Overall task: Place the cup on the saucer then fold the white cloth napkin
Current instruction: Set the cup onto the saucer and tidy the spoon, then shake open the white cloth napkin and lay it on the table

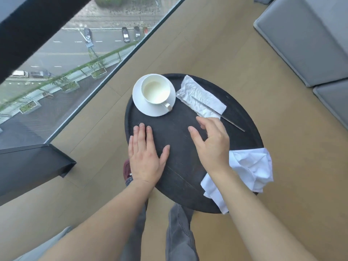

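Observation:
A white cup [155,91] stands upright on a white saucer [145,108] at the far left of the round black table [180,166], its handle pointing to the near right. The white cloth napkin [252,166] lies crumpled at the table's near right edge, partly hanging over it and partly hidden under my right forearm. My left hand [146,157] lies flat on the table, fingers apart, holding nothing. My right hand [212,142] hovers over the table's middle with fingers spread, empty, just left of the cloth.
A creased paper napkin [197,95] with a thin metal utensil [231,122] lying across it sits at the far right of the table. A floor-to-ceiling window [75,63] runs along the left. Grey cushioned seats [308,38] stand at the far right. My legs are under the table's near edge.

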